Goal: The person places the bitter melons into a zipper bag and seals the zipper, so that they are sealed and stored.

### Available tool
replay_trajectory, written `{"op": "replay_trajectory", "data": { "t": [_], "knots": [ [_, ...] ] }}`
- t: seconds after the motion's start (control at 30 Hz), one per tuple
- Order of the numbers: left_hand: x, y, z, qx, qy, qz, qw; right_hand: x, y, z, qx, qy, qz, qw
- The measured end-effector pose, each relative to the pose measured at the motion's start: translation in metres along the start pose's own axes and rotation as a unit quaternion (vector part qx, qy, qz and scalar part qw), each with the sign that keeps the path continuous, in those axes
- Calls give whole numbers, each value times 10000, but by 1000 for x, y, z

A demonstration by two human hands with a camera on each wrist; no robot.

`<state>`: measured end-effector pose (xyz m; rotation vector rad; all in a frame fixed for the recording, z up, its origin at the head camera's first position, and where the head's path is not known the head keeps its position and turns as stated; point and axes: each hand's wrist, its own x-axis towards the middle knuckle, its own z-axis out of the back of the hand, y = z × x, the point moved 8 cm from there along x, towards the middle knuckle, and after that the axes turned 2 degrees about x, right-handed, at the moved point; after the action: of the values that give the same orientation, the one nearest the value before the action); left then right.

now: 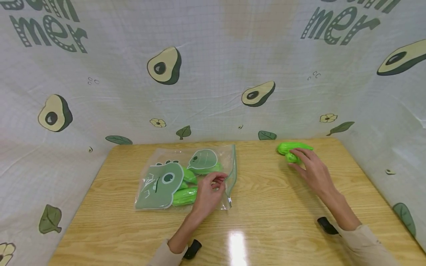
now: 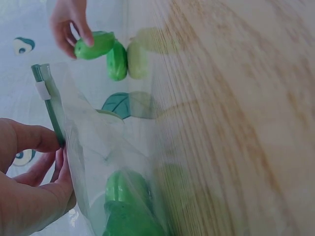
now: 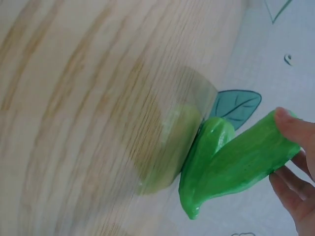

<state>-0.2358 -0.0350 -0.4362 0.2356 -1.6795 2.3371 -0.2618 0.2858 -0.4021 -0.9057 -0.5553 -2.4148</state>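
On the left of the table lies a clear zip bag (image 1: 158, 184) with a green dinosaur print and several bright green vegetables inside, one a ridged green one (image 1: 184, 196). My left hand (image 1: 209, 195) pinches the bag's edge by the green zip strip (image 2: 55, 118), below its white slider (image 2: 43, 90). At the back right, my right hand (image 1: 314, 170) grips one end of a long green vegetable (image 3: 246, 160), like a green pepper or gourd, tilted with its tip lower. Just behind it a second green vegetable (image 1: 287, 147) lies on the table, partly covered in the right wrist view.
The wooden table (image 1: 266, 207) meets an avocado-printed cloth (image 1: 213, 114) at its back edge. More of this cloth hangs at both sides. Dark wrist cameras (image 1: 326, 225) sit at both forearms. Between the bag and the right hand shows bare wood.
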Motion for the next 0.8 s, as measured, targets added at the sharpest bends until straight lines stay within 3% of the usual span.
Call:
{"op": "replay_trajectory", "data": {
  "t": [0.3, 0.47, 0.8],
  "knots": [
    [0, 1, 0, -6, -10, 5, 10000, 2, 7, 1, 172, -259, 9, 9995],
    [0, 2, 0, -30, -13, 14, 10000, 4, 8, 1, 596, -523, -10, 9968],
    [1, 1, 1, -40, -28, -6, 10000, 7, 9, -5, 1446, -640, -497, 9862]
  ]
}}
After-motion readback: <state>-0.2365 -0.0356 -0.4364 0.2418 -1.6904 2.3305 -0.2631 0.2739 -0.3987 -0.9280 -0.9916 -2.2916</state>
